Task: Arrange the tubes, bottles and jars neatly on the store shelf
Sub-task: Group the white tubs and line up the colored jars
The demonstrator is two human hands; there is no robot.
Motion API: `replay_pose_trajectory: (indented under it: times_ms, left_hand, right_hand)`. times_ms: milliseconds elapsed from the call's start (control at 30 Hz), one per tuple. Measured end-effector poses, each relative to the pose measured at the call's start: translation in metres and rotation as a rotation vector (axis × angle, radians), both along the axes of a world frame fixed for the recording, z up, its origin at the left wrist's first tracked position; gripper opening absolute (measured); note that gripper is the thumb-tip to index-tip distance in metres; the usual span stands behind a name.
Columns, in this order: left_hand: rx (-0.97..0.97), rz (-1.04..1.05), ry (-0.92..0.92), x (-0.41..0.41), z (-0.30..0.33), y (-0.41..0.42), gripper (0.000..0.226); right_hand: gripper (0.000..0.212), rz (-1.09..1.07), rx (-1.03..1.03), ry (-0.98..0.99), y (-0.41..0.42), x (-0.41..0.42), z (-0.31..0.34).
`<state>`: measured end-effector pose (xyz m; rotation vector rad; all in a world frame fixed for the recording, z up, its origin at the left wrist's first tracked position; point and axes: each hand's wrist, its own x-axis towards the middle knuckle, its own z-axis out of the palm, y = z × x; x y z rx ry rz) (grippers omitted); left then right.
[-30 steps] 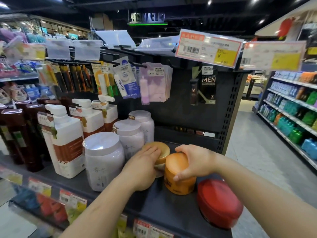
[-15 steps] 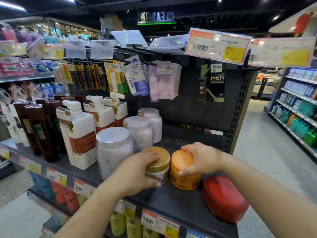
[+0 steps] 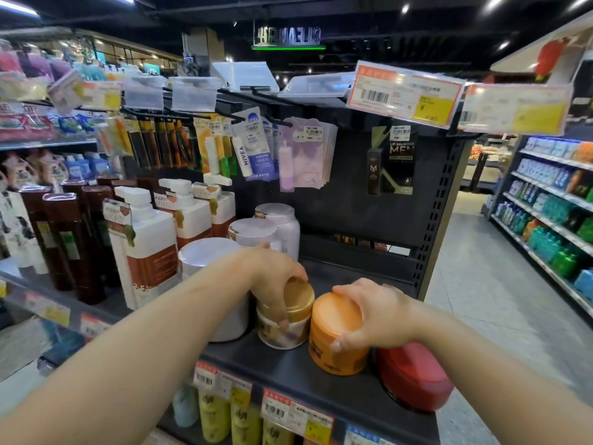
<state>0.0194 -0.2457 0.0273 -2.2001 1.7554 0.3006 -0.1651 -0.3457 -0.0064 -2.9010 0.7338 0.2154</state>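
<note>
A gold-lidded jar [image 3: 290, 319] stands on the dark shelf [image 3: 298, 374], and my left hand [image 3: 276, 277] grips it from above with fingers curled round the lid. Right beside it stands an orange jar [image 3: 333, 335], which my right hand [image 3: 375, 313] holds by its lid and side. The two jars touch or nearly touch. A red round tin [image 3: 414, 377] sits at the shelf's right end, next to the orange jar. A white lilac-lidded jar [image 3: 205, 252] stands left of the gold-lidded one, partly hidden by my left arm.
Two more lilac-lidded jars [image 3: 256, 229] stand behind. White pump bottles [image 3: 144, 245] and dark brown bottles [image 3: 64, 245] fill the shelf's left. Hanging lip balm packs [image 3: 253, 149] and price tags [image 3: 404, 94] overhang the shelf. An aisle with stocked shelves [image 3: 552, 220] runs on the right.
Both jars have come toward the shelf's front edge with my hands on them. My left hand has shifted from the side to the top of the gold-lidded jar.
</note>
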Motion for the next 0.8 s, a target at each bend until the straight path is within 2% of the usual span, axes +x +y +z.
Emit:
replay_pose_trajectory:
  times_ms: [167, 233, 333, 467, 633, 800]
  left_hand:
    - [0.081, -0.001, -0.003, -0.001, 0.007, 0.005, 0.105]
    - [0.101, -0.008, 0.005, -0.002, 0.007, 0.008, 0.103]
    - [0.080, -0.054, -0.007, 0.000, 0.008, 0.011, 0.101]
    - [0.016, -0.110, -0.005, 0.002, 0.002, 0.009, 0.110]
    - [-0.162, -0.236, 0.209, -0.025, -0.002, 0.002, 0.111]
    - [-0.098, -0.265, 0.210, -0.046, -0.014, -0.012, 0.112]
  right_hand:
    - [0.102, -0.028, 0.060, -0.006, 0.003, -0.005, 0.002]
    - [0.102, -0.041, 0.069, -0.025, 0.005, -0.005, 0.001]
    - [0.102, -0.059, 0.120, -0.070, 0.011, -0.007, 0.005]
    - [0.101, -0.172, 0.187, -0.145, 0.012, -0.025, 0.021]
    - [0.105, -0.352, 0.108, 0.017, 0.015, -0.054, 0.030]
    - [0.115, -0.427, 0.115, 0.127, 0.022, -0.074, 0.017]
